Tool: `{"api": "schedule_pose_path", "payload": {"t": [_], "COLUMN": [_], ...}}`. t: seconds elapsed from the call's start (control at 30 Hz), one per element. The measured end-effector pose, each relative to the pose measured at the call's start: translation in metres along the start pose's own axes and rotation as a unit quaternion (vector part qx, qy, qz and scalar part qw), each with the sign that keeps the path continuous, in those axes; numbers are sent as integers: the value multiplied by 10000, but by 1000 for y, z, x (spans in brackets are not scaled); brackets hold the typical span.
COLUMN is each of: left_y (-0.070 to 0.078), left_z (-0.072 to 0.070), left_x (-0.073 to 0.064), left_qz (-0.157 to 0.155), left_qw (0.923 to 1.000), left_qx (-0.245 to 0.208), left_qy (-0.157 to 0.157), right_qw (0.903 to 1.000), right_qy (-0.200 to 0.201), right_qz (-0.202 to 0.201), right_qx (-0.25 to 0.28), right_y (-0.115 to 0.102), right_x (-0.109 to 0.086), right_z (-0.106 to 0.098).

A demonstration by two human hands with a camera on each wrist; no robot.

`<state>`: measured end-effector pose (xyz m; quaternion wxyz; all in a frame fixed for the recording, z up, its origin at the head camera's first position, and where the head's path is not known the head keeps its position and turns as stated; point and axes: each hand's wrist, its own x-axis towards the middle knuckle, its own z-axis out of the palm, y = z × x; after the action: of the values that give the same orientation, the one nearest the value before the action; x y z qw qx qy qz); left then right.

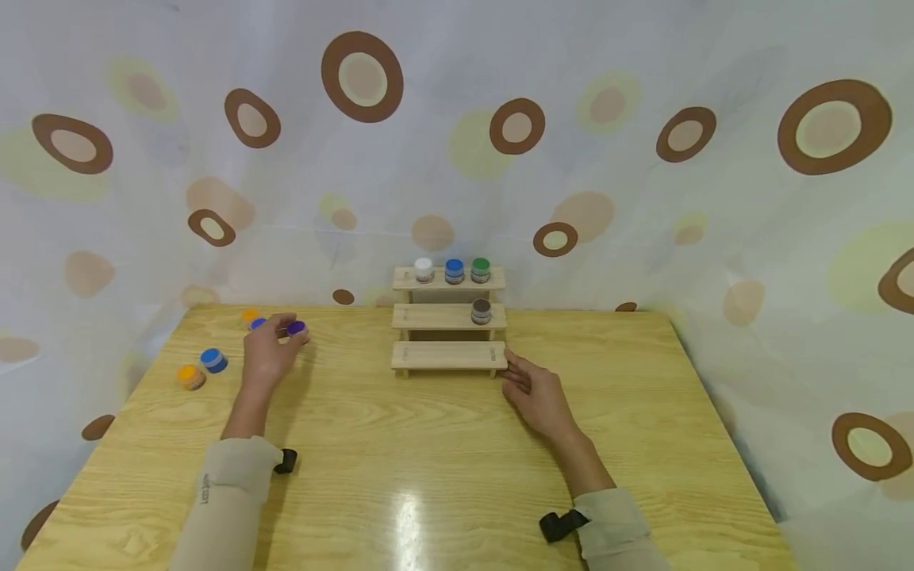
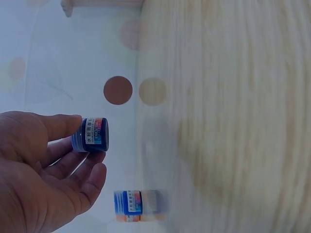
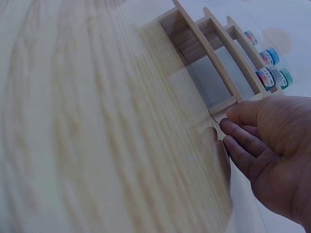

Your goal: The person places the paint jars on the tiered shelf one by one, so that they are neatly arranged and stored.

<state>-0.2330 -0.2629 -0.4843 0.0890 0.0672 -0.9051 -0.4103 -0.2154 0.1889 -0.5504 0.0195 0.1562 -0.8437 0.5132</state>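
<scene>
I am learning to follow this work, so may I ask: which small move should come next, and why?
Probably, the left grip should carry the purple-lidded jar toward the middle shelf, just left of the dark-lidded jar. It is pinched in that grip, the spot there is bare, and the right grip is at the bottom shelf's right end, not blocking it.

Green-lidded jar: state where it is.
In the head view, the green-lidded jar stands on the top shelf toward its right end, beside a blue-lidded jar.

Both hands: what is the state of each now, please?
Left hand: holding the purple jar.
Right hand: at the rack; grip cannot be told.
</scene>
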Motion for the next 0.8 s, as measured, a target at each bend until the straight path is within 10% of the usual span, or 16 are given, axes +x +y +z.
{"api": "schedule_pose_path", "payload": {"t": [0.8], "left_y": [38], "left_z": [36], "left_x": [10], "left_qz": [801], "left_qw": [9957], "left_qx": [41], "left_qy": [-462], "right_qw": [10000], "right_qy": [11], "right_qz": [-2], "right_qx": [39], "right_y": [-3], "right_x": [-2], "right_z": [0]}}
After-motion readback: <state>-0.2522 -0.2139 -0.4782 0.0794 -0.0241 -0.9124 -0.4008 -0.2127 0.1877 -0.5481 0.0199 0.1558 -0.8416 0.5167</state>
